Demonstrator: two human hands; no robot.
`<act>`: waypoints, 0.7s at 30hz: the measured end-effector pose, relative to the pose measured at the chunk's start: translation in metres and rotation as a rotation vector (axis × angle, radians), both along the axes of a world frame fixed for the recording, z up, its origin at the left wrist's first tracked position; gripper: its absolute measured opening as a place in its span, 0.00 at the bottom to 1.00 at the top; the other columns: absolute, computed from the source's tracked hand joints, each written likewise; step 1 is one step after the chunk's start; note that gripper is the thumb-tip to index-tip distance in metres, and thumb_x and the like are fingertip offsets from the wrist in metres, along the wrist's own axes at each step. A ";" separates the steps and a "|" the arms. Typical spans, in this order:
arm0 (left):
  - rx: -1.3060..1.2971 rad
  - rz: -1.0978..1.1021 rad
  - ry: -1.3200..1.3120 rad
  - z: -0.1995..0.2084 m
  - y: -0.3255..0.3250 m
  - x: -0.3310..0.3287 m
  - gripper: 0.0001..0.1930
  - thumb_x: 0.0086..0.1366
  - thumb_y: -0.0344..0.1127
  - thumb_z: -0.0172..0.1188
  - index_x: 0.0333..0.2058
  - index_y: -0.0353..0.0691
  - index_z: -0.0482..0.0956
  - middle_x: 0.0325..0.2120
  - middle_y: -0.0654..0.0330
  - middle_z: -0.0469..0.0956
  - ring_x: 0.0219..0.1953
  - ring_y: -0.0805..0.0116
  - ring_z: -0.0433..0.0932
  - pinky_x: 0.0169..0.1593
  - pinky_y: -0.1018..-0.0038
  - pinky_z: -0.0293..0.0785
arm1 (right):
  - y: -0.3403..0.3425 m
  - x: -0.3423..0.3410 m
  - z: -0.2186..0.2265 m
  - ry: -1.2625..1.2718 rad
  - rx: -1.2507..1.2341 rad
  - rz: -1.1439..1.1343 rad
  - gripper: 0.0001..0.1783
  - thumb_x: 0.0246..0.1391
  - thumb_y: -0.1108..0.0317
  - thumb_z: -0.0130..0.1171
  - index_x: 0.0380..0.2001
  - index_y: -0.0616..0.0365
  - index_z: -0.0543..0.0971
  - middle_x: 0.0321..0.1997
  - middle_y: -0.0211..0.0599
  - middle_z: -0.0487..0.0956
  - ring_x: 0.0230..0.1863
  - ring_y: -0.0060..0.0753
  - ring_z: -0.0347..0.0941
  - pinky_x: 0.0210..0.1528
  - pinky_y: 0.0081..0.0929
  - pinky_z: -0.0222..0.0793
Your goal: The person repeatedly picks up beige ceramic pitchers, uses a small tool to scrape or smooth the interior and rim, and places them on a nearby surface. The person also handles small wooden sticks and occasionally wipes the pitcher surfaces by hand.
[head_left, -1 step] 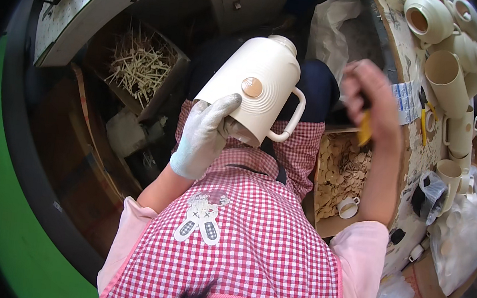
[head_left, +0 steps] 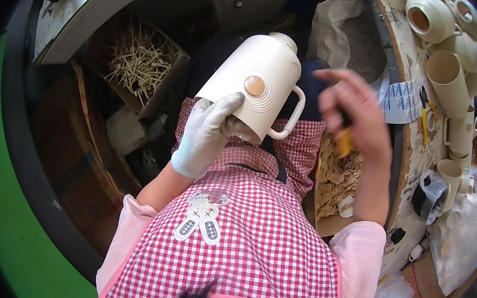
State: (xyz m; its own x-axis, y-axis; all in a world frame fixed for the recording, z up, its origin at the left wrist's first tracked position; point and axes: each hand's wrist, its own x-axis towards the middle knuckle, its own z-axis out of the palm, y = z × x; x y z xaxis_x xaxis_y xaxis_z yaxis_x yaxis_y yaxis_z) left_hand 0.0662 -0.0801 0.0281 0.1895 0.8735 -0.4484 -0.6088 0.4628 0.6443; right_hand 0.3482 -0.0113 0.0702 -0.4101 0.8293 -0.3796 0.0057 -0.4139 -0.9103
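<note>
My left hand, in a whitish glove, grips a cream jug body by its wide lower end. The thumb lies on the outer wall; the other fingers are mostly hidden behind or under the rim. The jug is tilted, its narrow neck pointing away and its handle to the right. A tan round disc sits amid raised rings on its side. Right of the jug, apart from it, is my bare right hand, blurred, index finger stretched out. Its other fingers curl round a small dark and yellow tool, whose kind is unclear.
A carton of pale plastic sticks stands at left. Below my right forearm, a box holds many tan discs and a white ring-shaped part. The right-hand bench carries several cream jugs, yellow-handled pliers and plastic bags.
My right hand has moved left towards the jug with the yellow tool, and its index finger now extends. The left hand and jug have barely shifted.
</note>
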 end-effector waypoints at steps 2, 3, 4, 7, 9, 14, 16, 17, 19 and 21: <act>0.001 0.008 0.018 0.000 -0.005 0.003 0.25 0.74 0.35 0.57 0.61 0.24 0.66 0.46 0.43 0.83 0.38 0.57 0.89 0.38 0.68 0.90 | -0.044 -0.038 -0.004 -0.181 0.089 0.139 0.22 0.73 0.67 0.52 0.67 0.55 0.75 0.33 0.31 0.81 0.27 0.18 0.75 0.29 0.14 0.70; 0.019 0.005 0.014 0.000 -0.008 0.002 0.24 0.74 0.36 0.57 0.61 0.24 0.67 0.45 0.44 0.83 0.39 0.57 0.89 0.38 0.67 0.90 | -0.052 -0.059 -0.017 -0.312 0.424 0.084 0.22 0.72 0.70 0.53 0.66 0.56 0.76 0.38 0.34 0.83 0.32 0.22 0.78 0.34 0.18 0.73; -0.001 0.000 0.023 0.000 -0.010 0.001 0.24 0.74 0.36 0.58 0.61 0.24 0.67 0.47 0.45 0.82 0.40 0.58 0.88 0.38 0.67 0.90 | -0.059 -0.068 -0.022 -0.394 0.636 0.121 0.21 0.71 0.72 0.54 0.65 0.55 0.77 0.42 0.38 0.84 0.37 0.28 0.81 0.41 0.23 0.76; 0.012 -0.029 0.010 -0.002 -0.017 -0.003 0.24 0.74 0.36 0.58 0.62 0.25 0.67 0.48 0.45 0.81 0.42 0.59 0.87 0.40 0.67 0.90 | -0.071 -0.083 -0.033 -0.558 0.798 0.081 0.25 0.66 0.73 0.59 0.66 0.47 0.77 0.38 0.41 0.83 0.35 0.38 0.82 0.39 0.30 0.78; 0.009 -0.030 0.034 -0.004 -0.021 -0.004 0.24 0.75 0.36 0.57 0.61 0.24 0.68 0.46 0.43 0.83 0.40 0.57 0.88 0.41 0.66 0.90 | -0.074 -0.085 -0.033 -0.647 0.854 0.097 0.28 0.63 0.72 0.61 0.66 0.44 0.76 0.33 0.39 0.81 0.30 0.40 0.81 0.34 0.31 0.78; -0.007 -0.004 0.123 -0.008 -0.027 0.000 0.25 0.74 0.37 0.58 0.61 0.23 0.68 0.46 0.44 0.82 0.42 0.57 0.88 0.44 0.64 0.89 | -0.085 -0.088 -0.028 -0.731 0.903 0.113 0.32 0.58 0.75 0.63 0.66 0.43 0.77 0.31 0.38 0.79 0.28 0.40 0.80 0.32 0.32 0.77; -0.013 0.008 0.171 -0.008 -0.028 0.002 0.25 0.74 0.37 0.59 0.61 0.23 0.68 0.46 0.44 0.83 0.43 0.57 0.87 0.44 0.65 0.89 | -0.089 -0.089 -0.027 -0.844 0.925 0.130 0.33 0.56 0.77 0.62 0.66 0.42 0.77 0.31 0.38 0.79 0.27 0.39 0.79 0.32 0.32 0.77; -0.012 0.000 0.193 -0.008 -0.029 0.003 0.25 0.74 0.37 0.59 0.60 0.23 0.69 0.46 0.45 0.83 0.44 0.57 0.87 0.44 0.65 0.89 | -0.090 -0.089 -0.027 -0.885 0.931 0.151 0.34 0.55 0.77 0.62 0.65 0.42 0.77 0.31 0.38 0.78 0.27 0.39 0.79 0.31 0.32 0.77; -0.010 -0.009 0.245 -0.009 -0.031 0.008 0.23 0.74 0.37 0.60 0.59 0.24 0.72 0.45 0.47 0.83 0.45 0.61 0.86 0.44 0.69 0.87 | -0.094 -0.091 -0.025 -0.964 0.942 0.139 0.33 0.56 0.79 0.61 0.65 0.44 0.77 0.29 0.39 0.77 0.25 0.39 0.78 0.30 0.34 0.76; -0.004 -0.015 0.304 -0.011 -0.034 0.016 0.20 0.74 0.37 0.60 0.56 0.26 0.76 0.45 0.51 0.83 0.43 0.68 0.84 0.44 0.76 0.82 | -0.099 -0.095 -0.025 -1.072 0.958 0.151 0.33 0.55 0.79 0.60 0.65 0.46 0.77 0.28 0.39 0.76 0.25 0.38 0.78 0.29 0.34 0.75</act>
State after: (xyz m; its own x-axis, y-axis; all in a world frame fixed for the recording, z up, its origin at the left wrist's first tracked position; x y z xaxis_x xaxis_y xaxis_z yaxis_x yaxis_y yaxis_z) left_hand 0.0819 -0.1143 0.0168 0.0591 0.8698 -0.4899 -0.3809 0.4733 0.7943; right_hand 0.2534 -0.1103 0.0455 -0.3949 0.9120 0.1113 0.8386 0.4073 -0.3617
